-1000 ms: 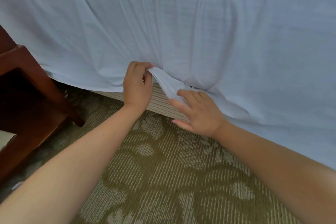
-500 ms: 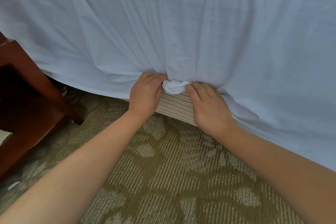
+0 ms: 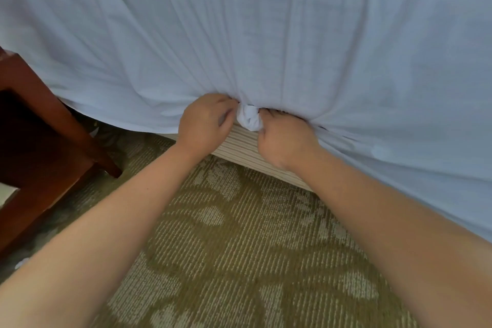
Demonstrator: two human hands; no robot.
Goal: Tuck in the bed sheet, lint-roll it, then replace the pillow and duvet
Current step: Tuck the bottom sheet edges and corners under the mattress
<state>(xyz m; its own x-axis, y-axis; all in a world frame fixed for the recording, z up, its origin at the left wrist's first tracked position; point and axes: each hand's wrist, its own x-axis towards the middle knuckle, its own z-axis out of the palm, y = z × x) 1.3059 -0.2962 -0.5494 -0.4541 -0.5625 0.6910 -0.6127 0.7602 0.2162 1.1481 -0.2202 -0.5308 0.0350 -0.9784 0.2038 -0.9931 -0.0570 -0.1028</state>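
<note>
Tuck-in step underway: both hands are working a bunched knot of the white bed sheet at the bed's lower edge, just above the striped base, with the left hand curling its fingers onto the bunch from one side and the right hand fisting tight against the other. Sheet is draping down the bed side over the patterned carpet, wooden furniture standing at left. Next move is probably calling for shoving the knot up under the mattress; lint-rolling, pillow and duvet not yet started, none in view.
</note>
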